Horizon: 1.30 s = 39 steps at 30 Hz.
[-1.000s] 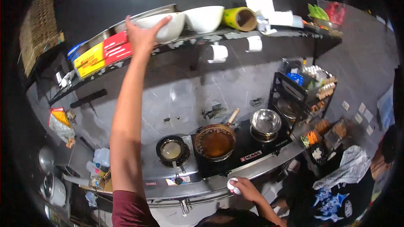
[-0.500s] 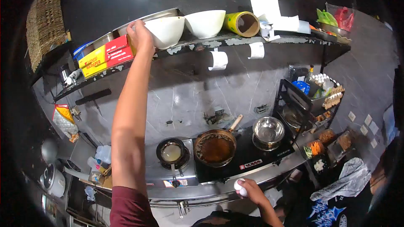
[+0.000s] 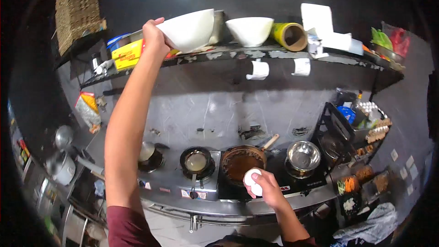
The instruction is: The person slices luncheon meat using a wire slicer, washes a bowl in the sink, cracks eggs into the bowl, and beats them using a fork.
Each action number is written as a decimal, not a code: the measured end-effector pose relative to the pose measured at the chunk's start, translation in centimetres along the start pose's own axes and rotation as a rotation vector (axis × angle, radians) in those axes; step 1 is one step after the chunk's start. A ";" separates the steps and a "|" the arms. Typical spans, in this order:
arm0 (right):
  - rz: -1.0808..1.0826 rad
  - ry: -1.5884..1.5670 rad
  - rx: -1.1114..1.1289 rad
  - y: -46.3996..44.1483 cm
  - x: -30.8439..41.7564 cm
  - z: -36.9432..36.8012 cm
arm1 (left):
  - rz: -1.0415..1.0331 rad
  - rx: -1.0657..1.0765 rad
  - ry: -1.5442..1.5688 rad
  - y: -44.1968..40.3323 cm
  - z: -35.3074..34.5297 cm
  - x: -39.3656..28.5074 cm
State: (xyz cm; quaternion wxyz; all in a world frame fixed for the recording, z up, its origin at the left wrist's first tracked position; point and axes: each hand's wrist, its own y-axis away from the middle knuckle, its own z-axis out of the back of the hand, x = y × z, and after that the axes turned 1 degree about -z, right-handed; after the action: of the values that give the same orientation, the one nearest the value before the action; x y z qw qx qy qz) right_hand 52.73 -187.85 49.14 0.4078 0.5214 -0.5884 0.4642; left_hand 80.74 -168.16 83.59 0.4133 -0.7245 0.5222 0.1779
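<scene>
A white bowl [image 3: 190, 31] is tilted at the shelf's edge, and my left hand [image 3: 155, 40] is closed on its left rim, fingers partly hidden behind it. My right hand [image 3: 270, 191] is lower down, in front of the stove, wrapped round white eggs [image 3: 251, 179]; two seem to show. Behind the eggs stands a wide pan [image 3: 242, 167] with brown liquid, its wooden handle pointing to the back right. To its left sits a small pan [image 3: 196, 161] with pale contents on a burner.
A second white bowl [image 3: 250, 31], a yellow roll [image 3: 290, 36] and a yellow-red box [image 3: 127, 56] stand on the shelf [image 3: 219, 56]. Steel bowls [image 3: 303, 156] are at the stove's right. Beyond them, a rack [image 3: 338, 123] holds egg trays; containers of cut vegetables [image 3: 348, 185] sit below.
My left hand has pulled the white bowl away from its neighbour and tilted it. My right hand has risen with the eggs to in front of the wide pan. The view has shifted left.
</scene>
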 end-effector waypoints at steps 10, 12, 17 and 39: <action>-0.101 -0.064 0.157 -1.6 -5.9 -2.5 | 0.034 0.067 0.014 18.8 22.4 -1.5; -0.126 0.006 0.157 -1.7 -6.9 -4.4 | -0.042 0.036 -0.052 23.4 25.6 -2.7; -0.264 0.003 0.285 -1.4 -8.3 -11.2 | -0.205 -0.156 -0.415 30.7 34.5 -6.0; -0.475 -0.144 1.159 6.2 -26.1 -45.9 | -0.426 -0.821 -0.727 56.6 61.9 -17.7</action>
State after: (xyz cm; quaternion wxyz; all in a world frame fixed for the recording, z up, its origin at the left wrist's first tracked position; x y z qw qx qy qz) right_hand 49.65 -136.95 34.09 0.1103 0.8042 -0.1351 0.5682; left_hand 33.44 -115.17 35.58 0.2780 -0.8066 0.0784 0.5157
